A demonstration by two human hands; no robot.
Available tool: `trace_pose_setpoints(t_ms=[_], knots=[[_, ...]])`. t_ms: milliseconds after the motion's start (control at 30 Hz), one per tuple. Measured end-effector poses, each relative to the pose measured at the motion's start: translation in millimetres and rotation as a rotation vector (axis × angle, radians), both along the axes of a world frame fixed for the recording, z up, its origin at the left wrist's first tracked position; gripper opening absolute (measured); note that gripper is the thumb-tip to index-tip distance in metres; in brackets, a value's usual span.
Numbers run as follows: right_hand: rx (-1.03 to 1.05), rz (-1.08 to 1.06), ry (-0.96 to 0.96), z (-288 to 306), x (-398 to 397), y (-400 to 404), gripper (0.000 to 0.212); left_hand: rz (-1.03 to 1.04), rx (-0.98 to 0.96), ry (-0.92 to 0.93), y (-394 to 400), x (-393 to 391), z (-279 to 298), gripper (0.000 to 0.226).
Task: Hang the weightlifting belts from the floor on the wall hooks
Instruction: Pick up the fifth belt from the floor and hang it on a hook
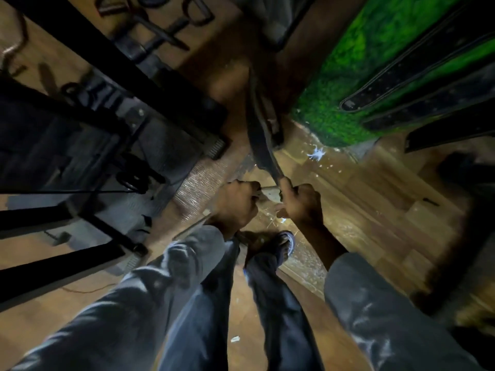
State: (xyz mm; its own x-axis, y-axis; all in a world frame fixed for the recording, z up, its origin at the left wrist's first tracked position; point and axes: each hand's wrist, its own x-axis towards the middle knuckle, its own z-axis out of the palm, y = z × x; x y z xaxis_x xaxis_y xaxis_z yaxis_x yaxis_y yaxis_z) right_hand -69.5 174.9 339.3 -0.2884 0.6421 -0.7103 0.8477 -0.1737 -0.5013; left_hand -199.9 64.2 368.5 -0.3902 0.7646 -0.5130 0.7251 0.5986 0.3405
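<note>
A: What's the belt look like in your hands?

B: You've got a long dark leather weightlifting belt [261,124]. It is seen edge-on, blurred, and runs up and away from your hands toward the wall corner, held off the wooden plank floor [375,199]. It's narrow at your end and wider further up. A pale metal buckle piece [270,192] shows between your two fists.

A: Grip?

B: Your left hand [235,207] is curled into a fist, fingers closed at the buckle end. Your right hand [302,204] is fisted too, its grip clamped on the belt's lower end, thumb up along the strap. The hands sit just beside each other, nearly touching.

A: Other belts?

B: Three or so black stitched belts [417,84] lie flat against the green mossy wall panel [340,68] at upper right, tips pointing down. I can't tell what they hang from.

A: Anything else?

B: Your grey trouser legs [187,303] and one sandalled foot [281,245] are below the hands, and a black metal gym frame [112,62] is at left.
</note>
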Motion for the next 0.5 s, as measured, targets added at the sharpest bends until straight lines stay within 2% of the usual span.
trace_pose_setpoints(t_ms=[100,200,267,400,500], knots=[[-0.255,-0.162,0.051,57.5,-3.1,-14.6,0.044,0.013,-0.036,0.024,-15.2,9.7,56.2,0.029],[-0.444,-0.376,0.176,106.7,-15.9,-25.4,0.03,0.128,-0.08,0.028,-25.1,19.6,106.5,0.035],[-0.556,-0.394,0.237,133.8,-22.1,-28.9,0.024,0.228,-0.105,0.046,-35.1,25.7,135.4,0.035],[-0.717,-0.304,0.323,177.1,-37.9,-38.7,0.02,0.455,0.016,0.091,-65.0,40.3,180.0,0.042],[-0.726,-0.336,0.371,196.9,-56.9,-54.1,0.041,0.633,0.093,0.136,-81.8,49.9,205.6,0.045]])
